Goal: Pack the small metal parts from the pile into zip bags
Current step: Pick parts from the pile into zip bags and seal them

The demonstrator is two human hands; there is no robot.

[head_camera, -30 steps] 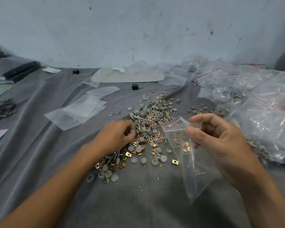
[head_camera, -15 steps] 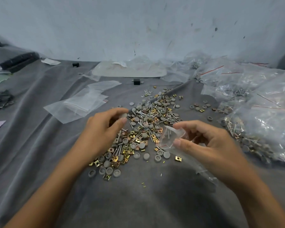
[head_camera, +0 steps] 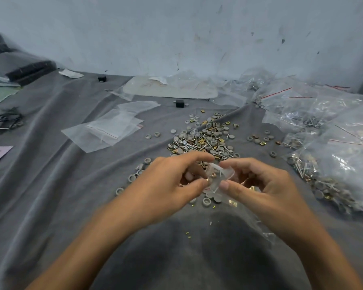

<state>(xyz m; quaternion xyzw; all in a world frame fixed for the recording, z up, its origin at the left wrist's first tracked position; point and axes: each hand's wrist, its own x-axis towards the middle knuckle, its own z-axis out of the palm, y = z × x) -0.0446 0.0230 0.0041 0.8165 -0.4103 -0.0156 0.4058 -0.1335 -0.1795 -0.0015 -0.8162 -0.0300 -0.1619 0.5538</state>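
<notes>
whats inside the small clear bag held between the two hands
Through the small clear plastic zip bag a few brass-coloured metal bits show near its mouth. The right hand covers the bag's lower part, so anything there is hidden.

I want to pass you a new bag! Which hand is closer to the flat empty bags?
Left. The left hand is right of the empty bags and closer to the person; the right hand, holding the small bag, is farther right.
</notes>
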